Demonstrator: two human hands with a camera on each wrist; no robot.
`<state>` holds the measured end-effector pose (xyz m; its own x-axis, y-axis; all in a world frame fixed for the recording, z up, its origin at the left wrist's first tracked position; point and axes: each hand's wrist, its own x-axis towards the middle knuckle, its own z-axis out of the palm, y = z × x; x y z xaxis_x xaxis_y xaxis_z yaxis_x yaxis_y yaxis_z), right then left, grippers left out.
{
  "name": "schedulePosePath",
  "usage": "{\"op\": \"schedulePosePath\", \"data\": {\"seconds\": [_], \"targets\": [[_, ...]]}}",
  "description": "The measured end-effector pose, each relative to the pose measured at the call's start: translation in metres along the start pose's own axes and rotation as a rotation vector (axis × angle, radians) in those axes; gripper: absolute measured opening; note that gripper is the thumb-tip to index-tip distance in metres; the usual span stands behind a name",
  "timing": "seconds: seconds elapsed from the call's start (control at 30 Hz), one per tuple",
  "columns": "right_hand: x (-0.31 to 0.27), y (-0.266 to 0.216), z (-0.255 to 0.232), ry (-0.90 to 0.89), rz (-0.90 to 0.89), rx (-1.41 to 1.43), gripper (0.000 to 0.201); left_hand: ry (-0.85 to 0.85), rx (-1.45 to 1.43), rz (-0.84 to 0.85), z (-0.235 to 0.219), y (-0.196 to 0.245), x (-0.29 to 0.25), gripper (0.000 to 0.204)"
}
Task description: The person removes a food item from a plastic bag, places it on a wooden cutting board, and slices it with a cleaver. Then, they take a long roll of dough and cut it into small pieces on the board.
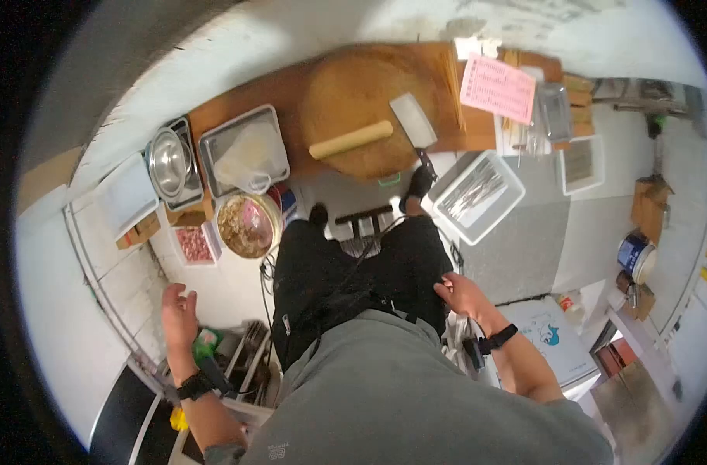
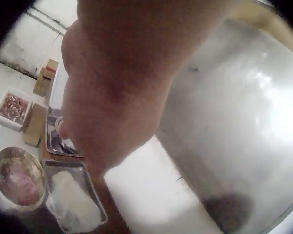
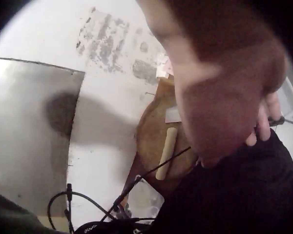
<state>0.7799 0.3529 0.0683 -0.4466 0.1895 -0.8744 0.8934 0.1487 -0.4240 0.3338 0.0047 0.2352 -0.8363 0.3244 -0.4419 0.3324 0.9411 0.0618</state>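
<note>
In the head view the left hand [image 1: 181,316] hangs at the person's side, fingers loosely bent and holding nothing; it fills much of the left wrist view [image 2: 117,97]. The right hand [image 1: 463,296] is beside the black-trousered thigh, fingertips at the cloth, nothing held; the right wrist view shows it [image 3: 224,102] over the trousers. Ahead, a pale cylindrical roll [image 1: 351,140] lies on a round wooden board [image 1: 330,93], with a broad-bladed cleaver [image 1: 412,121] to its right. A metal tray [image 1: 282,159] bears something pale under plastic.
Left of the legs are a bucket of mixed meat [image 1: 245,225] and a container of diced meat [image 1: 194,244]. Steel bowls [image 1: 169,163] stand farther left. A white bin of thin utensils [image 1: 477,195] is at right, near a white box [image 1: 551,341]. Cables hang by the legs.
</note>
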Motion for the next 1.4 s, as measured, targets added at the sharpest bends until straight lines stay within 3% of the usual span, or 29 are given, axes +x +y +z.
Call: {"op": "schedulePosePath", "data": {"seconds": [0.1, 0.17, 0.23, 0.3, 0.33, 0.4, 0.43, 0.5, 0.53, 0.6, 0.63, 0.7, 0.77, 0.83, 0.87, 0.9, 0.97, 1.0, 1.07, 1.1, 1.17, 1.23, 1.3, 1.33, 1.4], "targets": [[0.022, -0.003, -0.021, -0.063, 0.087, -0.111, 0.041, 0.046, -0.027, 0.053, -0.003, 0.010, 0.016, 0.023], [0.027, 0.007, -0.017, 0.185, -0.048, -0.189, 0.032, -0.020, 0.012, 0.007, -0.004, 0.041, 0.028, 0.022], [0.036, 0.016, -0.009, 0.218, -0.044, -0.156, 0.025, -0.046, -0.010, -0.009, 0.009, 0.056, 0.052, 0.023], [0.047, 0.027, -0.005, 0.242, -0.205, -0.286, 0.021, -0.111, 0.014, 0.010, 0.026, 0.063, 0.077, 0.024], [0.054, 0.025, -0.002, 0.226, -0.185, -0.280, 0.021, -0.134, 0.015, 0.094, 0.034, 0.064, 0.091, 0.024], [0.074, 0.016, -0.004, 0.491, -0.420, -0.290, 0.017, -0.175, 0.014, 0.164, 0.044, 0.061, 0.106, 0.025], [0.084, 0.022, 0.001, 0.474, -0.416, -0.292, 0.017, -0.181, 0.016, 0.148, 0.046, 0.060, 0.111, 0.025], [0.105, 0.040, 0.017, 0.191, -0.444, -0.170, 0.018, -0.188, 0.017, 0.132, 0.047, 0.053, 0.122, 0.025], [0.109, 0.034, 0.016, 0.181, -0.438, -0.172, 0.018, -0.190, 0.013, 0.093, 0.046, 0.047, 0.123, 0.025], [0.105, 0.018, 0.011, -0.079, -0.289, -0.259, 0.017, -0.205, 0.039, 0.030, 0.042, 0.044, 0.121, 0.026], [0.099, 0.006, 0.003, -0.090, -0.281, -0.264, 0.017, -0.217, 0.034, 0.023, 0.042, 0.040, 0.121, 0.026], [0.080, -0.023, -0.018, -0.460, 0.096, -0.178, 0.017, -0.220, 0.003, -0.035, 0.038, 0.024, 0.116, 0.025], [0.059, -0.032, -0.040, -0.761, 0.129, 0.061, 0.019, -0.239, 0.022, -0.109, 0.037, 0.007, 0.112, 0.025], [0.049, -0.031, -0.041, -0.963, 0.056, 0.044, 0.020, -0.226, 0.025, -0.091, 0.036, -0.002, 0.111, 0.025], [0.054, -0.037, -0.044, -0.984, 0.062, 0.040, 0.023, -0.227, 0.072, -0.060, 0.035, -0.011, 0.113, 0.026], [0.061, -0.037, -0.038, -0.989, 0.064, 0.040, 0.023, -0.231, 0.074, -0.064, 0.035, -0.019, 0.116, 0.026], [0.090, -0.034, -0.024, -0.816, -0.127, -0.311, 0.026, -0.110, 0.001, -0.062, 0.046, -0.028, 0.128, 0.029], [0.113, -0.030, -0.018, -0.814, -0.138, -0.326, 0.026, -0.094, 0.007, -0.114, 0.050, -0.028, 0.138, 0.032], [0.166, -0.020, 0.000, -0.613, -0.521, -0.383, 0.026, -0.005, 0.085, -0.037, 0.063, -0.033, 0.163, 0.035], [0.194, -0.016, 0.008, -0.625, -0.537, -0.382, 0.026, 0.041, 0.097, 0.001, 0.069, -0.027, 0.178, 0.036], [0.248, -0.012, 0.022, -0.503, -0.745, -0.383, 0.025, 0.055, 0.172, 0.019, 0.083, -0.007, 0.205, 0.036], [0.290, -0.003, 0.045, -0.516, -0.812, -0.336, 0.025, 0.035, 0.625, 0.255, 0.087, -0.010, 0.229, 0.042], [0.319, 0.004, 0.062, -0.505, -0.881, -0.303, 0.026, 0.015, 0.473, 0.303, 0.088, -0.021, 0.249, 0.043], [0.327, 0.006, 0.066, -0.505, -0.883, -0.375, 0.026, 0.023, 0.478, 0.293, 0.104, -0.003, 0.257, 0.043], [0.339, 0.010, 0.068, -0.517, -0.888, -0.523, 0.029, 0.251, 0.279, 0.410, 0.141, 0.042, 0.274, 0.041]]}}
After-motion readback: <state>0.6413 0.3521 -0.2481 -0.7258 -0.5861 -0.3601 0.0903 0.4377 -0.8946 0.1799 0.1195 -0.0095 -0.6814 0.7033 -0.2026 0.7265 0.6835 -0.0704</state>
